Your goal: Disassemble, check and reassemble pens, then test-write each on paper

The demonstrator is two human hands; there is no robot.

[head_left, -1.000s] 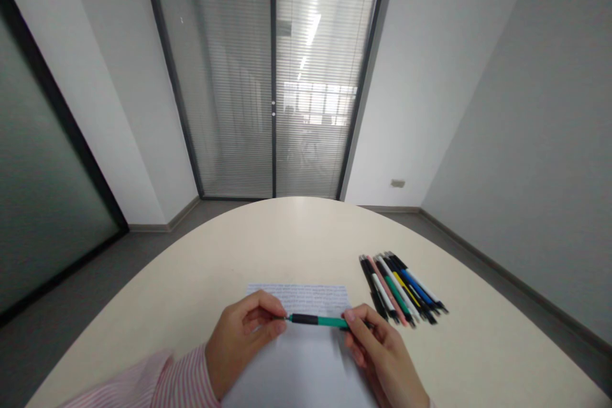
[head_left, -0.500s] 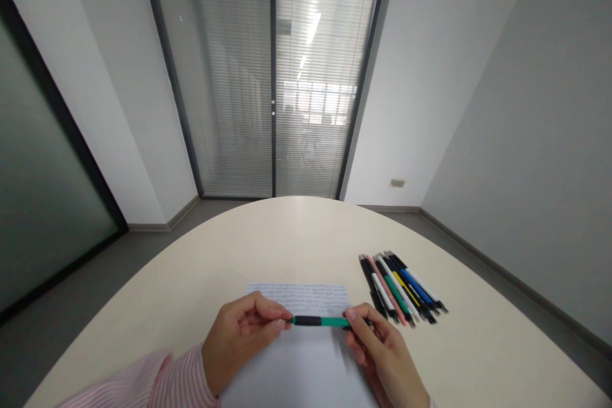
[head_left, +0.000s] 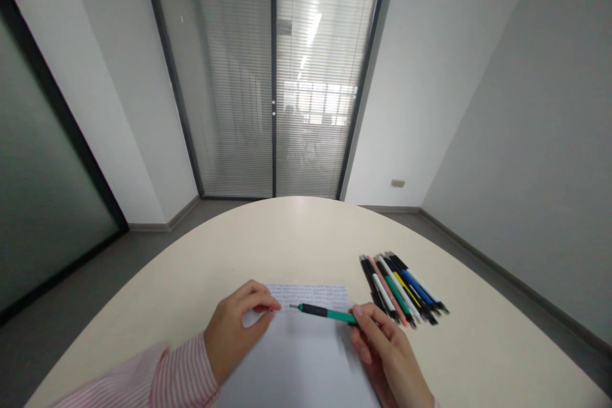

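Observation:
A green pen (head_left: 335,315) with a black grip is held at its rear end by my right hand (head_left: 385,344), between thumb and fingers. Its thin metal tip points left, over a sheet of paper (head_left: 296,363) with lines of handwriting near the top. Just left of the tip, apart from it, my left hand (head_left: 239,325) has its thumb and index finger pinched together. Whether anything small is between those fingertips I cannot make out.
Several pens (head_left: 401,290) in black, white, pink, green, yellow and blue lie side by side right of the paper. All rest on a round-edged cream table (head_left: 191,274). Beyond stand a glass partition with blinds (head_left: 229,108) and white walls.
My left fingers have come off the pen's tip and moved slightly left and up. The pen, still in my right hand, now tilts with its tip end raised.

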